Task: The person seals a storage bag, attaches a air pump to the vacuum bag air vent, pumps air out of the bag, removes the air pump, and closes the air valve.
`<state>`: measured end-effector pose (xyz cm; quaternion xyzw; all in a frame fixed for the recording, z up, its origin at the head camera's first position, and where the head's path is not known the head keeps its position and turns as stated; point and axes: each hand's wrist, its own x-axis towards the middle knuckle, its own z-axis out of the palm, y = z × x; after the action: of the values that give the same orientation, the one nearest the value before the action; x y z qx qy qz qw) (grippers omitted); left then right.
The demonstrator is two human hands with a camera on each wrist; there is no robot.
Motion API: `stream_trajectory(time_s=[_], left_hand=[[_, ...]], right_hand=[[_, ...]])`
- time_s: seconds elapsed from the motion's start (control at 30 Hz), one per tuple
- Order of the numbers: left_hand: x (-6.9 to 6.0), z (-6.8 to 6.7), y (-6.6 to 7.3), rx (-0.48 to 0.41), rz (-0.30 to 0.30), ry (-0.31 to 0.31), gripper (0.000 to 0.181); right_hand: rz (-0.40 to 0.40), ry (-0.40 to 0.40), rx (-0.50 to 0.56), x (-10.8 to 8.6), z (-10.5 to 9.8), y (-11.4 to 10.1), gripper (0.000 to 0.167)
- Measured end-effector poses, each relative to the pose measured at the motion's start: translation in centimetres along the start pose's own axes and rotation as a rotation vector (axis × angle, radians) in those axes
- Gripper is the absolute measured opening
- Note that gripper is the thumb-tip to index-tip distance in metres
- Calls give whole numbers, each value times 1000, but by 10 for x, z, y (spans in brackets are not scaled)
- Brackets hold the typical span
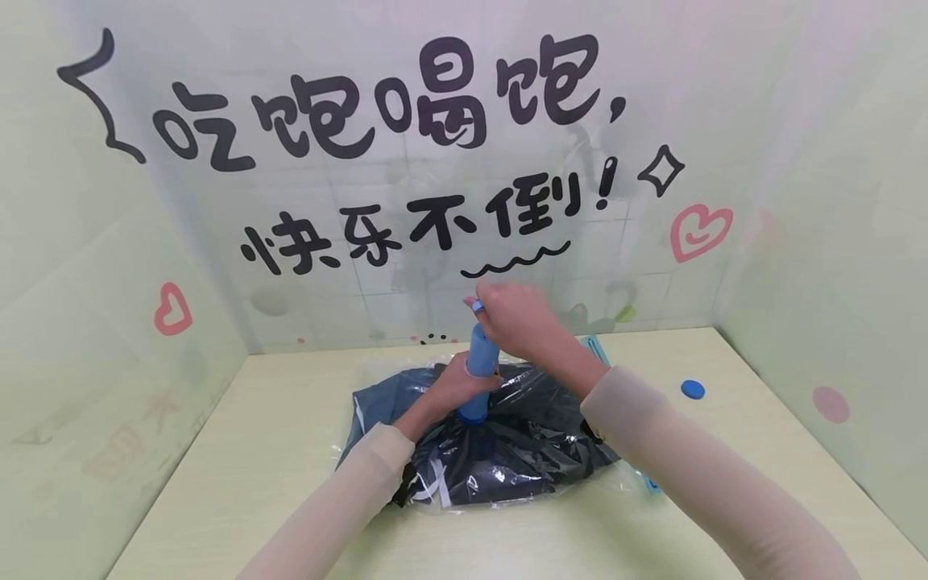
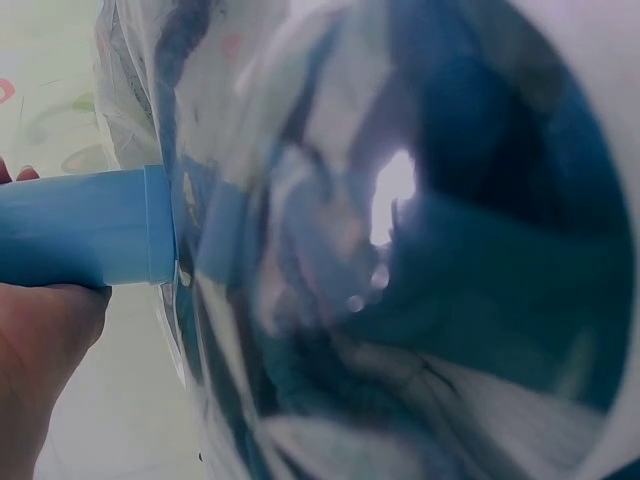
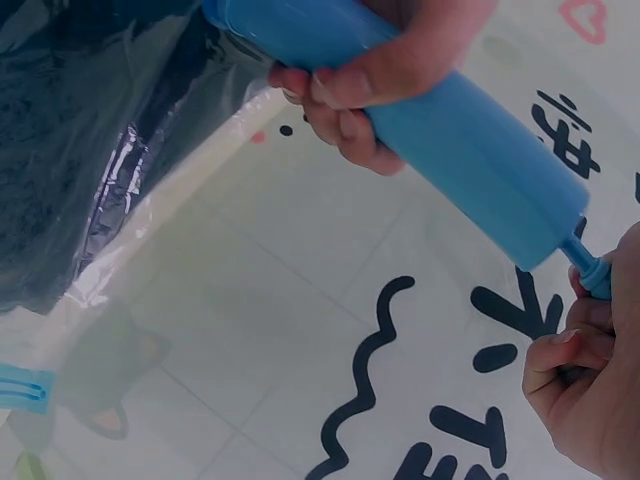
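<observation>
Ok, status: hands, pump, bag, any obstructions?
Left hand grips blue pump; right hand holds its handle. Pump meets the filled plastic bag. Blue disc off right, not in the way.

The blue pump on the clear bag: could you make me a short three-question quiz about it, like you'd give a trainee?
1. True or false: the pump stands against the bag.
2. Pick one. The blue disc lies: A) on the bag; B) on the table, right of the bag; C) under the pump.
3. Fill in: the left grip is around the barrel; the right grip holds the ____.

Key: 1 true; 2 B; 3 handle.
</observation>
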<state>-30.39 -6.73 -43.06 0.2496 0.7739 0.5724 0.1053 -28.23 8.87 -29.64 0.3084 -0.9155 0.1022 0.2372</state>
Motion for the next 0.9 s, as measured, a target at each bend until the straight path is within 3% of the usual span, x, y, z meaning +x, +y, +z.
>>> stream_trajectory(time_s=[0.23,0.63,0.9], left_hand=[[0,0,-2,-17,-2,-1,20],[0,0,-1,-4,9,1,18],[-1,1,-1,-22,16,-8,17]], right_hand=[[3,-17,18,-6,13,-2,35],[-27,36,37,-8,19,1,33],[-26,-29,41,-6,13,3,33]])
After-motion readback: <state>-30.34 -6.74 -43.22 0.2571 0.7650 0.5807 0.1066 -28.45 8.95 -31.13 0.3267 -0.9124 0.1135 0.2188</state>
